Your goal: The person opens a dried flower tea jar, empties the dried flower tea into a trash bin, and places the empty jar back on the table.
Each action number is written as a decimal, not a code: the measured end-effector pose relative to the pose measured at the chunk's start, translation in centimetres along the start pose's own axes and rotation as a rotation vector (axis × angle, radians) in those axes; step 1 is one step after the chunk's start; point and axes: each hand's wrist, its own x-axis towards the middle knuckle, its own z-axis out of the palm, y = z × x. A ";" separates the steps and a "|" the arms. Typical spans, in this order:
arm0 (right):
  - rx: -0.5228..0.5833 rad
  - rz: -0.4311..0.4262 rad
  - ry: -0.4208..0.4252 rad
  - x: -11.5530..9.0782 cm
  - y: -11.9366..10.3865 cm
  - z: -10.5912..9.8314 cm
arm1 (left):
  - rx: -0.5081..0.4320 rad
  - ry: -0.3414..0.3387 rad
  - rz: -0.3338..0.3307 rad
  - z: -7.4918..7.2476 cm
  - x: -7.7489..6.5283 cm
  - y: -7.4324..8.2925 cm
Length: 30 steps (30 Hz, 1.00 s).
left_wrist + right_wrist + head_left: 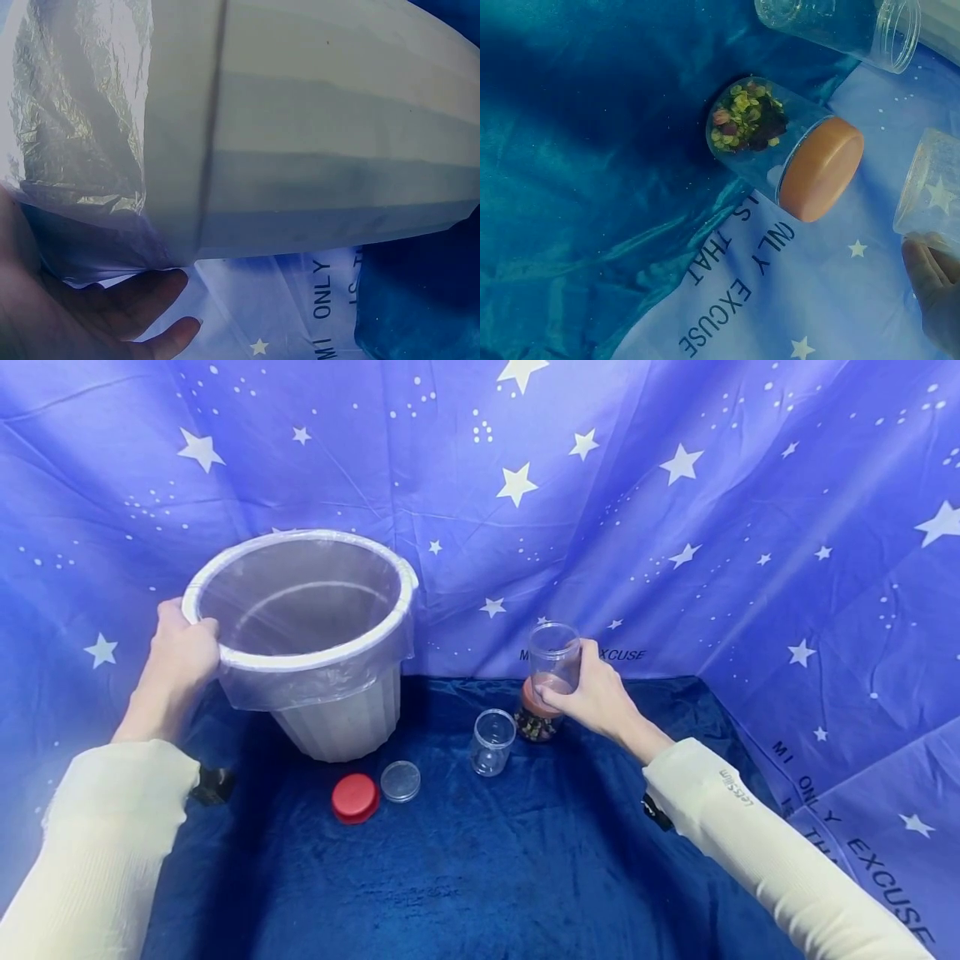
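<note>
With its thumb over the rim, my left hand [185, 643] grips a white trash bin [341, 718] lined with a clear plastic bag [315, 681]. In the left wrist view, fingers [154, 300] lie along the bin's outer side by the bag. My right hand [600, 693] holds an uncovered clear plastic jar [555, 652]. Behind and below it stands a second jar [742, 127] with dried flowers inside and an orange-brown lid [821, 169]. The held jar overlaps that lid in the head view, but the right wrist view shows them apart. Another uncovered clear jar [492, 747] stands just left.
A red lid [355, 798] and a clear round lid [401, 782] lie on the dark blue cloth [450, 877] in front of the bin. A blue curtain with white stars [450, 460] hangs close behind and at the sides.
</note>
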 end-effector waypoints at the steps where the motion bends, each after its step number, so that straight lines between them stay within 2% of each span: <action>1: -0.002 -0.002 0.000 0.0 0.0 0.1 | 0.004 -0.002 -0.001 0.0 0.0 0.0; 16: -0.022 -0.006 0.002 -0.9 0.8 2.1 | -0.001 -0.009 0.003 0.0 -0.4 -0.1; 22: -0.028 0.006 -0.022 -1.3 1.2 3.0 | -0.013 -0.010 0.002 0.0 -0.5 0.1; 30: 0.015 -0.011 -0.015 -1.6 1.6 3.9 | -0.032 -0.010 -0.002 0.1 -0.4 0.2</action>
